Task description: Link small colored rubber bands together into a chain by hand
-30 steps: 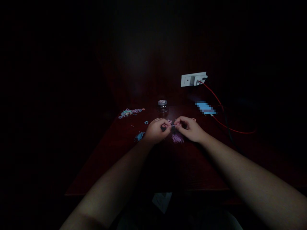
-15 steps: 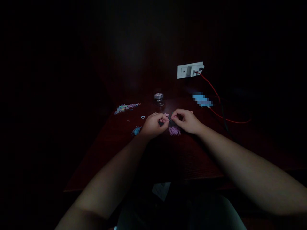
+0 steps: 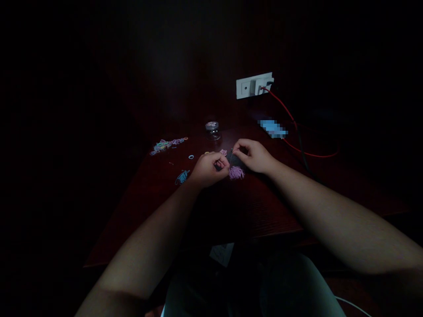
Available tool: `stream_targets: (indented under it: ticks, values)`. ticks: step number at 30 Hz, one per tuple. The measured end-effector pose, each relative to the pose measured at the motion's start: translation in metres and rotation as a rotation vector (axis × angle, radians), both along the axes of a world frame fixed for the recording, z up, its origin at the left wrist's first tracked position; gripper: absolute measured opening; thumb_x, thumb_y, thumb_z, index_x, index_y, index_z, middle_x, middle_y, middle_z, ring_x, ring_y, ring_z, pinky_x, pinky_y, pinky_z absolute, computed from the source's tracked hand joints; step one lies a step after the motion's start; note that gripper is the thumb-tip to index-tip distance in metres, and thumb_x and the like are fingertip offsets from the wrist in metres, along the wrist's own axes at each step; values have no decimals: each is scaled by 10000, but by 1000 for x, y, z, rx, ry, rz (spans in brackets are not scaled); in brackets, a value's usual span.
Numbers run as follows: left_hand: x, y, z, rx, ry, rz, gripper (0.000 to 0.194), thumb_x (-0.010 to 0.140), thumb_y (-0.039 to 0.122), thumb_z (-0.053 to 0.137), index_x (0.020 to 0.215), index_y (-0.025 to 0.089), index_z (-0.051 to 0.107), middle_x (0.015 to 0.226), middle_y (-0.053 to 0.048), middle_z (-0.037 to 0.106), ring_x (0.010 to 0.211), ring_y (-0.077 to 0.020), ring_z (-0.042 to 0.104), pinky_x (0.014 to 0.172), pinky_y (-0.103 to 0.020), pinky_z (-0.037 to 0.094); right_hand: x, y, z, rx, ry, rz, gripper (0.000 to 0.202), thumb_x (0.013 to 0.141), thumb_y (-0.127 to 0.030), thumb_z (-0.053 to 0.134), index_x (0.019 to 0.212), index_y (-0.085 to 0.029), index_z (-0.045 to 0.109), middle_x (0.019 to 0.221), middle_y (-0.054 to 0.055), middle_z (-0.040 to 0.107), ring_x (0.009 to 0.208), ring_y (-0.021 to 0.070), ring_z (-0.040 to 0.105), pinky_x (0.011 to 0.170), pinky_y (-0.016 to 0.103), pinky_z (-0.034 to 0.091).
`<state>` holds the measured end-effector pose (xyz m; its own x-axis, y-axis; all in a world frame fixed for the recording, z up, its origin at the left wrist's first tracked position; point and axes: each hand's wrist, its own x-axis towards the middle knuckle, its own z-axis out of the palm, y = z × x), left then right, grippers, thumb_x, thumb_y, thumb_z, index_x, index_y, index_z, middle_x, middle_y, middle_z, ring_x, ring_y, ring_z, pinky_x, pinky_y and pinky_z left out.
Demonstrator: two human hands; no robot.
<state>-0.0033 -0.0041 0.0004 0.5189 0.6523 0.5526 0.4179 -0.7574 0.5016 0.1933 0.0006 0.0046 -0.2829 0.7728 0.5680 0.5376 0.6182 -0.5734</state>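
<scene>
Darkness fills most of the room, with a dim wall [image 3: 185,88] behind a dark red table [image 3: 264,207] whose near edge crosses the lower part of the view; both bare forearms reach in over that edge, the left forearm [image 3: 152,233] slanting up and to the right, the right forearm [image 3: 324,211] slanting up and to the left; below the edge are the person's legs [image 3: 297,273] and a sheet of paper [image 3: 222,254]; the left hand [image 3: 209,169] lies low with its back up and its fingers curled inward, thumb and forefinger pinched together; the right hand [image 3: 254,155], set slightly higher and farther out, bends its fingers down to meet its thumb in a matching pinch; on the wall is a white socket plate [image 3: 245,88] with a red cable [image 3: 284,105] leading from its charger to a blurred blue block [image 3: 272,128]; a mixed heap of coloured bands [image 3: 165,146] lies at the far left, blue bands [image 3: 182,177] beside the left wrist, purple bands [image 3: 236,173] just below the fingertips; a lidded clear jar [image 3: 212,132] stands upright beyond the hands; between the two pinches, above the table, runs a thin pale strand [image 3: 230,159], gripped at either end, its long axis steep, the upper end at the right fingertips and tipped slightly rightward; its exact form is too small to tell.
</scene>
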Motion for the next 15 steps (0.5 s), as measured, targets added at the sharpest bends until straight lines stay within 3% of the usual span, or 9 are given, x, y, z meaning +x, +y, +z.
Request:
stream_targets:
  ticks: [8,15]
  values:
    - [-2,5,-5,10,-52,76,45,713,169,594,744,152,622,696,-12,623,632,-97,544,600,-212,446,-5,-7,4,-17,-17,51,113,815,-217,525,787,-143,605,748,30,608,661,126,511,601,239,371]
    - [-2,4,-6,-32,-17,77,48,729,192,600,744,154,625,693,-10,627,626,-94,539,594,-207,442,4,5,0,45,76,-29,111,831,-223,501,793,-156,581,751,32,596,681,147,521,629,266,391]
